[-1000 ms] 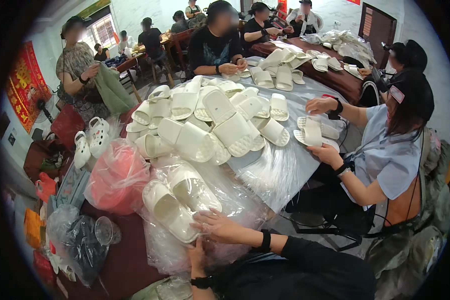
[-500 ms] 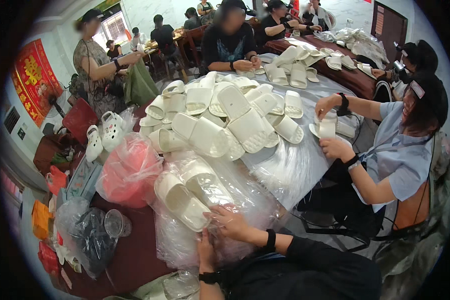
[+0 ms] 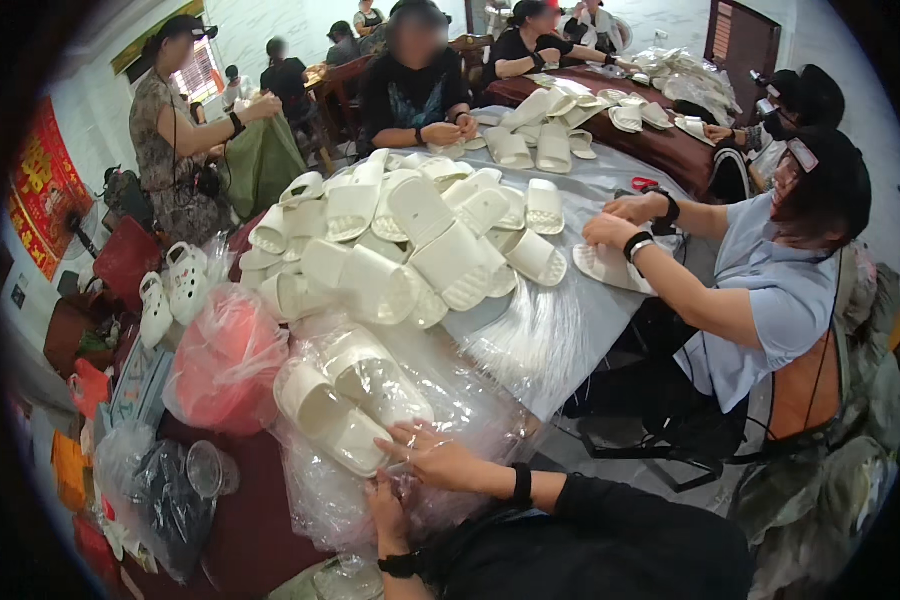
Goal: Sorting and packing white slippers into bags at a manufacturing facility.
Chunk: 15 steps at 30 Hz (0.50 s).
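A pair of white slide slippers lies close in front of me, the left slipper and the right slipper side by side with their heels toward me. Clear plastic bags spread under and around the pair; whether the slippers are inside one, I cannot tell. At the left slipper's heel, my right hand has its fingers stretched over the heel edge and the film. Just below that heel is my left hand, its fingers together at the plastic's edge. Glare on the film hides part of their contact.
White slippers are heaped beyond the pair. At left stand a pink bundle in plastic, a clear cup, and white clogs. A co-worker in light blue sits at right, both hands on a slipper. Other people surround the tables.
The whole view has shifted, so things sit further left in it. My hands stay at the slipper's heel. The co-worker at right has brought both hands together over a slipper.
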{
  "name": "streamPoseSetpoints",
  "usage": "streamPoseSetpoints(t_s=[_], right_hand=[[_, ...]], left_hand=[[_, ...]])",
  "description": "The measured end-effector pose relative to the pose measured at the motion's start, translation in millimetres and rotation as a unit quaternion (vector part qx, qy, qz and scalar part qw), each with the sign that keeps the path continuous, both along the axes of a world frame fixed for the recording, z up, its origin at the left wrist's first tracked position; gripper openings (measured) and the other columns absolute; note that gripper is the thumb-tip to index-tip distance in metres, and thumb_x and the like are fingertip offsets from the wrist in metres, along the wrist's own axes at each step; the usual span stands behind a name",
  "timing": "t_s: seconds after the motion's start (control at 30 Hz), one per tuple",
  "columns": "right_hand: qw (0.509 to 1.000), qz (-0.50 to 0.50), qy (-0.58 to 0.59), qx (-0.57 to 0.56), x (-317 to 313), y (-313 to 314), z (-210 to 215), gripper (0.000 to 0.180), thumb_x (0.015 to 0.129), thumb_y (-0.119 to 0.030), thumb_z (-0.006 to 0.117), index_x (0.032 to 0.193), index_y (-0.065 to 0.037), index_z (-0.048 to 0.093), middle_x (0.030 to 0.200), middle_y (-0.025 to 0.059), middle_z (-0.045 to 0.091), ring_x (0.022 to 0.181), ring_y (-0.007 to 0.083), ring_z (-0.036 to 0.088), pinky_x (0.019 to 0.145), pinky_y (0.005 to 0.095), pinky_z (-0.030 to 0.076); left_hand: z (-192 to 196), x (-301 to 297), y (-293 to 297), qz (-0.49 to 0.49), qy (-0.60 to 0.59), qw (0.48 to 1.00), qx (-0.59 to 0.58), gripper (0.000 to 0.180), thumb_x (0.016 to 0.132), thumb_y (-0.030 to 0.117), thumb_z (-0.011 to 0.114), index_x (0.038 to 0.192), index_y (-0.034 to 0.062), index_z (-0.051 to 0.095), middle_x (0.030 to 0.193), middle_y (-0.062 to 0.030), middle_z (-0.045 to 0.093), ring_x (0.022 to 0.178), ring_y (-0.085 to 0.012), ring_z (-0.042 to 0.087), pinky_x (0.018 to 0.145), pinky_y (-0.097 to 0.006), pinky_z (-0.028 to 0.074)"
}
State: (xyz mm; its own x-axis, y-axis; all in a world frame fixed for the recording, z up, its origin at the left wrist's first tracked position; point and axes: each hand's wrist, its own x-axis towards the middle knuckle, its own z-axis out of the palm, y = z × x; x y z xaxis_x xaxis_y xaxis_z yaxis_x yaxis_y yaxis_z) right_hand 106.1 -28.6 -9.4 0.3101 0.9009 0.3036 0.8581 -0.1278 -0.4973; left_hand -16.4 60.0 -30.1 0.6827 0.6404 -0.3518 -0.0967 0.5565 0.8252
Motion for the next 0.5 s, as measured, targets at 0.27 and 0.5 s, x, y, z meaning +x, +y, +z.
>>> streamPoseSetpoints(t_s=[0.27, 0.5], right_hand=[[0.913, 0.18, 0.339, 0.137, 40, -67, 107, 0.034, 0.088, -0.009, 0.056, 0.121, -0.002, 0.052, 0.099, 0.0131, 0.064, 0.088, 0.0227, 0.062, 0.084, 0.0315, 0.045], [0.919, 0.023, 0.326, 0.219, 66, -76, 83, 0.039, 0.085, -0.007, 0.059, 0.123, -0.004, 0.051, 0.102, 0.0104, 0.063, 0.09, 0.016, 0.06, 0.079, 0.0297, 0.048]], left_hand=[[-28, -11, 11, 0.014, 0.06, 0.998, -0.006, 0.026, 0.095, 0.033, 0.047, 0.102, 0.008, 0.047, 0.07, -0.001, 0.051, 0.053, -0.0087, 0.047, 0.044, -0.021, 0.037], [-11, -7, 6, -0.003, 0.046, 0.999, 0.015, 0.03, 0.095, 0.037, 0.046, 0.092, 0.0079, 0.047, 0.062, -0.0014, 0.05, 0.043, -0.0073, 0.038, 0.041, -0.021, 0.031]])
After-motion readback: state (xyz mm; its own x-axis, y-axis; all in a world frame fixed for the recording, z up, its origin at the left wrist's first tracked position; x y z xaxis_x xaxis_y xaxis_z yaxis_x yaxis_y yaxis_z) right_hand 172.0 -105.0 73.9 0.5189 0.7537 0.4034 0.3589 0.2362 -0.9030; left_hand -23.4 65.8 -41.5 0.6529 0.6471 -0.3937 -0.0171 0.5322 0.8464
